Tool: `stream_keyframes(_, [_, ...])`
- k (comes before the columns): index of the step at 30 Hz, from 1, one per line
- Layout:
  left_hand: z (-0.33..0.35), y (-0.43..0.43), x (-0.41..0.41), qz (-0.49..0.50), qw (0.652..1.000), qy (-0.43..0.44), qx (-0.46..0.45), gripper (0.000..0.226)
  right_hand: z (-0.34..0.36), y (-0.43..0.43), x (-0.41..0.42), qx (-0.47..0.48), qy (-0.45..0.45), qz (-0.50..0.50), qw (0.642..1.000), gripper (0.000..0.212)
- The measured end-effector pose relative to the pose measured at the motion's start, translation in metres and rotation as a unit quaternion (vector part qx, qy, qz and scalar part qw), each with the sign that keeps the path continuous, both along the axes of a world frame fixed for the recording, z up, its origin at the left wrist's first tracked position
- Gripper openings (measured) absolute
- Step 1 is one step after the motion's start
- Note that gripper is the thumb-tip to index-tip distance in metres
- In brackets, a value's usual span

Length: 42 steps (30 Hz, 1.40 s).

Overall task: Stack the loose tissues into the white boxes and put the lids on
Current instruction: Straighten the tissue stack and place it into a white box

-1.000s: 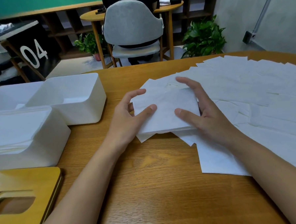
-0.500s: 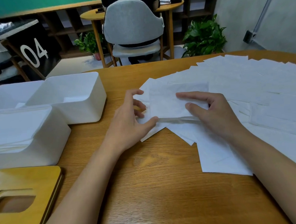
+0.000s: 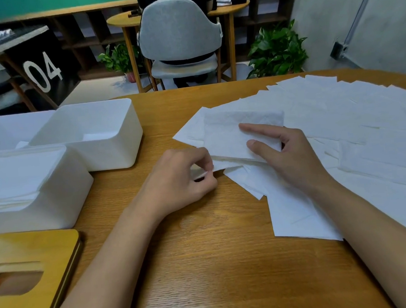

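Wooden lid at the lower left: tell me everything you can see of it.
The wooden lid is a flat yellow-brown panel with rounded corners and a rounded rectangular slot cut through it. It lies flat on the table, just in front of the tissue-filled white box, and is partly cut off by the frame. Nothing rests on it.

We are counting three white boxes (image 3: 59,213) on the worktop (image 3: 203,271), one yellow wooden lid (image 3: 37,245), a left hand (image 3: 175,179), a right hand (image 3: 291,158), and loose tissues (image 3: 336,114) overlapping too much to number.
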<state>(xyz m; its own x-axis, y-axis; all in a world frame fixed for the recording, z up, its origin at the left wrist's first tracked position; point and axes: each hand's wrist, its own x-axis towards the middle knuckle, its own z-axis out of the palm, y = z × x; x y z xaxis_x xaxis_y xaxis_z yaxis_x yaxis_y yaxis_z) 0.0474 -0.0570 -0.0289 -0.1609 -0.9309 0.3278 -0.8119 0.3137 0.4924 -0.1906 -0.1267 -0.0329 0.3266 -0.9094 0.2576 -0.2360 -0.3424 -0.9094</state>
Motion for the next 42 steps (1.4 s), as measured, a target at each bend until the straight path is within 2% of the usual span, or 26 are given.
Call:
stream_keyframes(6, [0.017, 0.009, -0.005, -0.005, 0.991, 0.133, -0.006, 0.005, 0.003, 0.002, 0.001, -0.001, 0.008, 0.013, 1.0, 0.031])
stream_keyframes(9, [0.023, 0.011, -0.004, -0.006, 0.984, 0.179, -0.002, 0.003, 0.006, 0.005, 0.001, -0.003, 0.007, 0.024, 1.0, 0.037])
stream_keyframes(16, [0.031, 0.01, 0.0, -0.023, 0.955, 0.297, -0.005, 0.007, 0.009, 0.014, 0.004, 0.012, -0.008, 0.068, 0.998, 0.042])
stream_keyframes(19, [0.028, 0.007, -0.003, 0.028, 0.953, 0.3, -0.019, 0.022, 0.009, 0.018, 0.009, 0.019, -0.029, 0.078, 0.996, 0.039])
stream_keyframes(22, [0.023, 0.003, -0.002, 0.085, 0.954, 0.286, -0.035, 0.013, 0.009, 0.019, 0.01, 0.039, -0.049, 0.083, 0.995, 0.038])
stream_keyframes(25, [0.017, 0.0, 0.005, 0.134, 0.959, 0.243, -0.047, 0.01, 0.009, 0.016, 0.009, 0.007, -0.032, 0.054, 0.998, 0.031])
stream_keyframes(31, [0.02, 0.002, 0.003, 0.078, 0.97, 0.23, -0.002, 0.022, 0.004, 0.01, 0.007, -0.012, -0.017, 0.028, 0.999, 0.025])
stream_keyframes(38, [0.025, 0.003, 0.004, 0.067, 0.924, 0.376, 0.034, 0.023, 0.009, 0.017, 0.011, 0.015, -0.022, 0.088, 0.996, 0.065])
stream_keyframes(42, [0.019, 0.002, -0.004, 0.066, 0.921, 0.382, 0.039, 0.023, 0.006, 0.023, 0.018, 0.011, -0.021, 0.117, 0.993, 0.076])
